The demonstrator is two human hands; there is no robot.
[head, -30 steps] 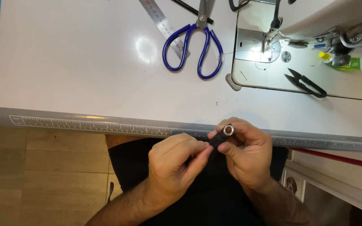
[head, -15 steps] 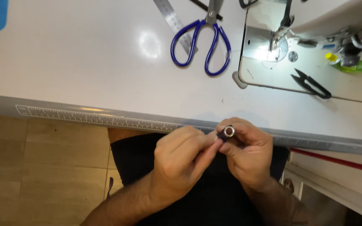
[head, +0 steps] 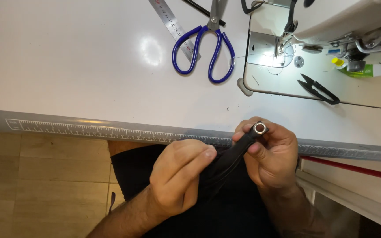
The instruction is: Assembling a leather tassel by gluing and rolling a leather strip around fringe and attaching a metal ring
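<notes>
A narrow black strap (head: pixel 233 153) with a round metal eyelet at its upper end stretches between my two hands, just below the table's front edge. My right hand (head: pixel 272 154) pinches the eyelet end between thumb and fingers. My left hand (head: pixel 179 174) grips the lower part of the strap, where it runs into black fabric on my lap.
On the white table (head: pixel 76 66) lie blue-handled scissors (head: pixel 204 46) and a metal ruler (head: pixel 173 26). A white sewing machine (head: pixel 331 26) with its lit needle area stands at the right, with small black thread snips (head: pixel 318 89) on its bed. A measuring scale (head: pixel 111 131) runs along the table edge.
My hands have drawn slightly apart, so more of the black strap shows between them. The eyelet end stays pinched in my right hand.
</notes>
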